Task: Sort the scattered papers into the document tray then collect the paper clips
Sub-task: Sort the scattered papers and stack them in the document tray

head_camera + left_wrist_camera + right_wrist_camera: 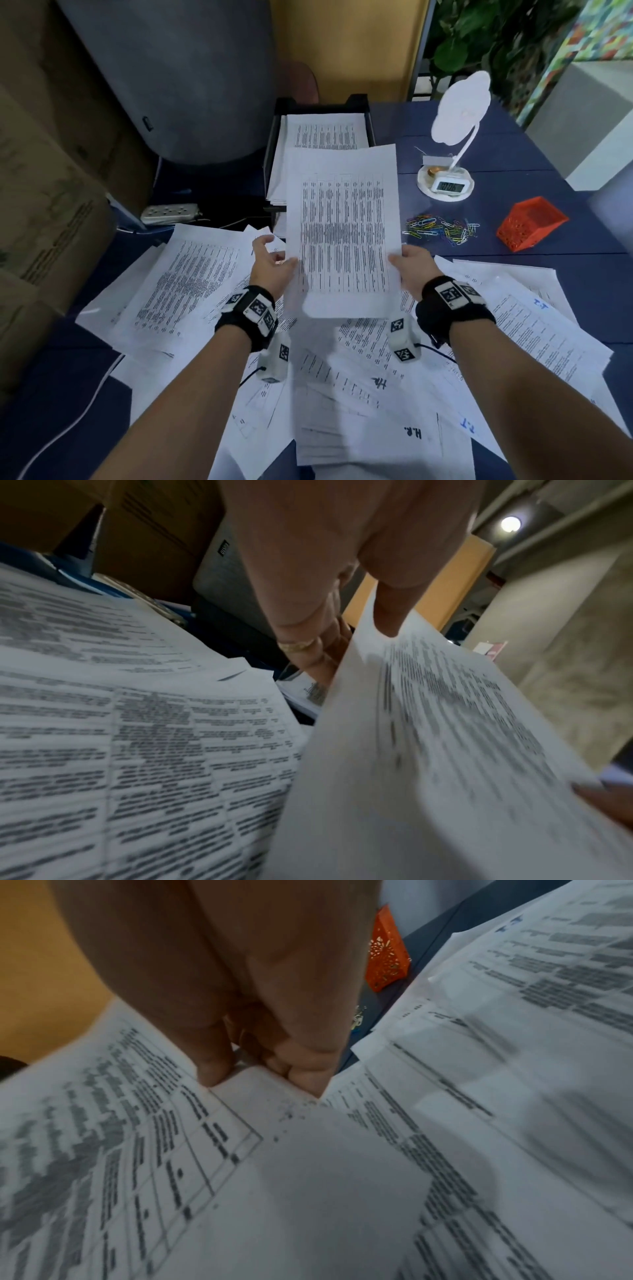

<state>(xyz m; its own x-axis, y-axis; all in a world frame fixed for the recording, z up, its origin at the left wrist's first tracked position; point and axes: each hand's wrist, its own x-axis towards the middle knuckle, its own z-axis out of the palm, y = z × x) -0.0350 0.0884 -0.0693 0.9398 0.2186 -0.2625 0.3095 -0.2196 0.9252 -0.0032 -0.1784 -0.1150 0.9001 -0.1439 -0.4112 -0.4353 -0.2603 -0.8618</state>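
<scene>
A printed sheet point(342, 233) hangs above the desk, held by both hands at its side edges. My left hand point(274, 263) pinches its left edge, thumb on top and fingers under the sheet point(445, 737). My right hand point(409, 265) pinches the right edge of the sheet point(171, 1150). The black document tray point(274, 137) stands just beyond, with printed pages stacked in it. Many scattered papers point(191, 284) cover the near desk. A heap of coloured paper clips point(442, 229) lies on the blue desk to the right.
An orange mesh box point(529, 222) sits right of the clips. A white cloud-shaped lamp with a small clock point(447, 186) stands behind them. A grey chair back point(171, 78) and cardboard boxes point(41, 205) stand at the left, with a power strip point(169, 212) below.
</scene>
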